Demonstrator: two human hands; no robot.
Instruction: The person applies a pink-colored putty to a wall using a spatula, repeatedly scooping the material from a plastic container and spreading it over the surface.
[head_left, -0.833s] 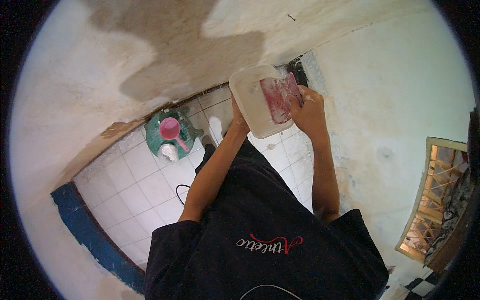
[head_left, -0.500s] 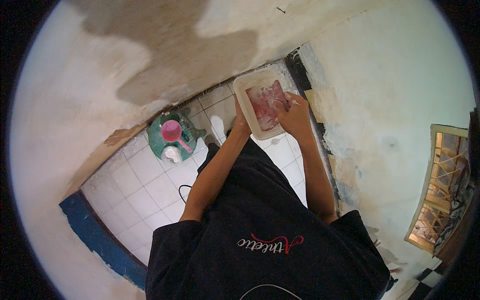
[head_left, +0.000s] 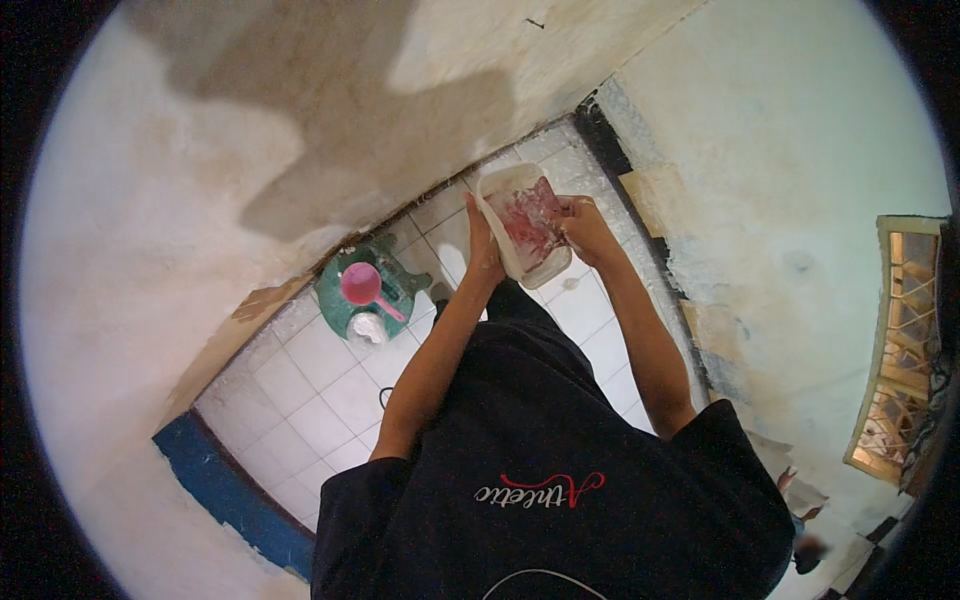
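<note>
One pale tub (head_left: 549,268), over white tiles (head_left: 355,400), is gripped by our left hand (head_left: 484,247); our right hand (head_left: 583,230) clasps the red scraper (head_left: 531,222) inside it (already smeared white); work seems unfinished.

The whitish tub (head_left: 508,250) partly hides the left hand (head_left: 485,252).

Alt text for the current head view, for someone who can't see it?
A person's left hand holds a pale tub; the right hand grips a red scraper inside it. To the left, a pink dipper lies on a green stand on the tiled floor.
</note>
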